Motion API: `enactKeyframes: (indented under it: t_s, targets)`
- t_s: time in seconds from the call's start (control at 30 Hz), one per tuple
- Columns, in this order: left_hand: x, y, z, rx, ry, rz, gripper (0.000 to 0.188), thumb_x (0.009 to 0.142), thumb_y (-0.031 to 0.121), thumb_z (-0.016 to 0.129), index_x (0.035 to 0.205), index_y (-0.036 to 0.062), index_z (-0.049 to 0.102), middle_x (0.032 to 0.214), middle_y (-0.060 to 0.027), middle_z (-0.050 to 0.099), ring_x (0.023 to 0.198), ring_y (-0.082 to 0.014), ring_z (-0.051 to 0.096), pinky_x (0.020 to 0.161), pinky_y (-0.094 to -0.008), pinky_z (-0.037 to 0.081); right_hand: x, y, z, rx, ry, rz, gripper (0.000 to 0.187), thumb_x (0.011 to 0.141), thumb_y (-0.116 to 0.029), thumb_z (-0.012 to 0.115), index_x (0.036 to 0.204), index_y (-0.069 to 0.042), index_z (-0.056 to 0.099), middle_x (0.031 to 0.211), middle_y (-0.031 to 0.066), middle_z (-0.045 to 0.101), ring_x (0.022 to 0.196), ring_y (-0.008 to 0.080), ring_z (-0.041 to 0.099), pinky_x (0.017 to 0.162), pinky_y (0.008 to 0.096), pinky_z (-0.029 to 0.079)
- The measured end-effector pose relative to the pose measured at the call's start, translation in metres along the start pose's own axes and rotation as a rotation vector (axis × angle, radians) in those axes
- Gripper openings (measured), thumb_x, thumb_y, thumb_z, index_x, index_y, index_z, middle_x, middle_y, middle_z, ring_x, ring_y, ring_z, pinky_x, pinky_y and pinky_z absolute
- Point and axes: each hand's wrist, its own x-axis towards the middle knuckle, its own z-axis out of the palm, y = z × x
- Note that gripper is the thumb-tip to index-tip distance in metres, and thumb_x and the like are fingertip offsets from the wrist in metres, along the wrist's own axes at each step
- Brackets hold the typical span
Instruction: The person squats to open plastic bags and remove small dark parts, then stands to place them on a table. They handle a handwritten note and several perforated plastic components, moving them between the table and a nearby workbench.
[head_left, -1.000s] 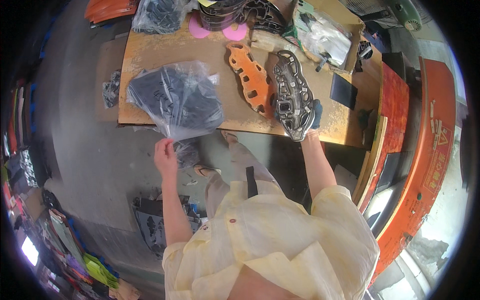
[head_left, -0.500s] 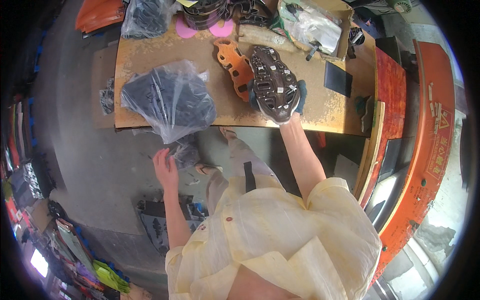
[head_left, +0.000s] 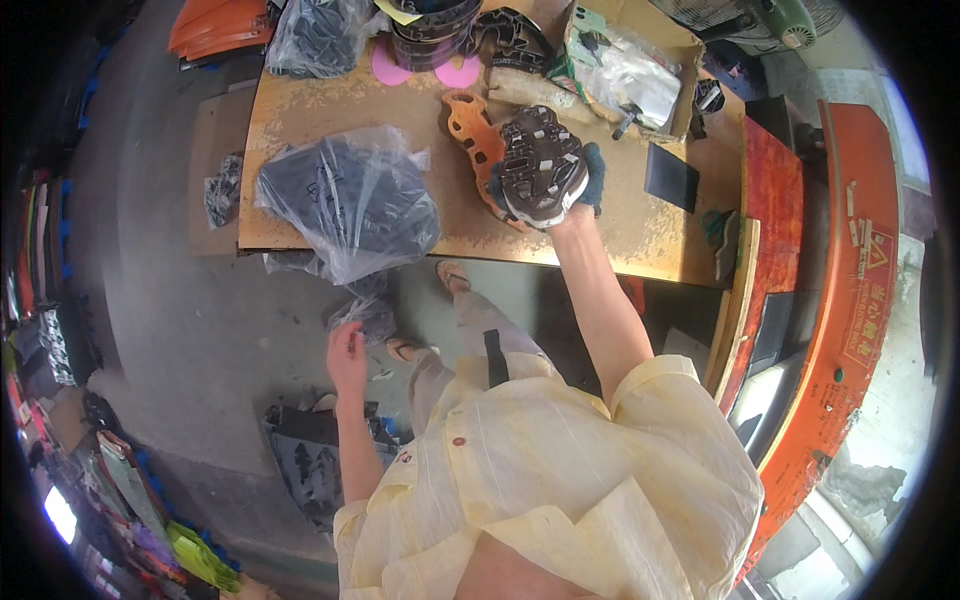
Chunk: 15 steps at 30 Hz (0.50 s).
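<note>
My right hand point(head_left: 592, 178), in a dark blue glove, grips a dark brown shoe sole point(head_left: 545, 160) with a lugged tread and a pale rim. Its tread faces up, and gloved fingers show at both sides. Just left of the sole, on the table, lies an orange flat piece with cut-out holes point(head_left: 468, 125), partly covered by the sole. My bare left hand point(head_left: 347, 355) hangs in front of the table edge with loosely bent fingers; I see nothing in it. Nearest to that hand is a clear plastic bag with dark flat pieces point(head_left: 350, 200), overhanging the table's front edge.
The worn wooden table point(head_left: 460, 235) carries a cardboard box of plastic-wrapped items point(head_left: 690, 60) at the back right. Dark curved strips point(head_left: 430, 40) sit on pink discs at the back. A black flat pad point(head_left: 671, 178) lies right. An orange beam point(head_left: 850, 250) runs along the far right.
My right hand has tipped the sole, so it now looks shorter, with its pale rim showing more. My left hand has moved slightly right and down, its fingers more bent. The view has shifted a little.
</note>
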Motion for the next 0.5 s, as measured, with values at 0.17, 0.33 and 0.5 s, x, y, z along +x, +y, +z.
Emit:
enactKeyframes:
  t_s: [0.17, 0.33, 0.5]
  targets:
    - [-0.005, 0.003, 0.004, 0.025, -0.029, 0.032, 0.018, 0.082, 0.003, 0.054, 0.098, 0.0061, 0.060, 0.092, -0.0055, 0.057, 0.073, -0.0141, 0.053, 0.063, -0.0241, 0.044, 0.000, 0.001, 0.006, 0.002, 0.000, -0.010, 0.063, 0.073, -0.039, 0.060, 0.122, -0.003, 0.044, 0.100, 0.0115, 0.057, 0.079, 0.0241, 0.058, 0.070, 0.0384, 0.052]
    - [-0.013, 0.000, 0.005, 0.012, -0.046, -0.023, 0.018, 0.081, 0.005, 0.055, 0.098, 0.0060, 0.061, 0.090, -0.0074, 0.058, 0.074, -0.0166, 0.055, 0.064, -0.0258, 0.045, -0.003, -0.001, 0.005, 0.005, 0.006, -0.017, 0.063, 0.073, -0.040, 0.060, 0.121, -0.003, 0.045, 0.100, 0.0114, 0.057, 0.078, 0.0242, 0.058, 0.070, 0.0388, 0.052]
    - [-0.018, -0.005, 0.008, 0.022, -0.072, -0.022, 0.018, 0.082, 0.007, 0.056, 0.098, 0.0062, 0.061, 0.090, -0.0076, 0.059, 0.075, -0.0177, 0.057, 0.064, -0.0270, 0.046, -0.006, -0.003, 0.002, -0.001, 0.014, -0.019, 0.063, 0.073, -0.040, 0.060, 0.121, -0.003, 0.045, 0.099, 0.0112, 0.057, 0.078, 0.0242, 0.058, 0.070, 0.0391, 0.052]
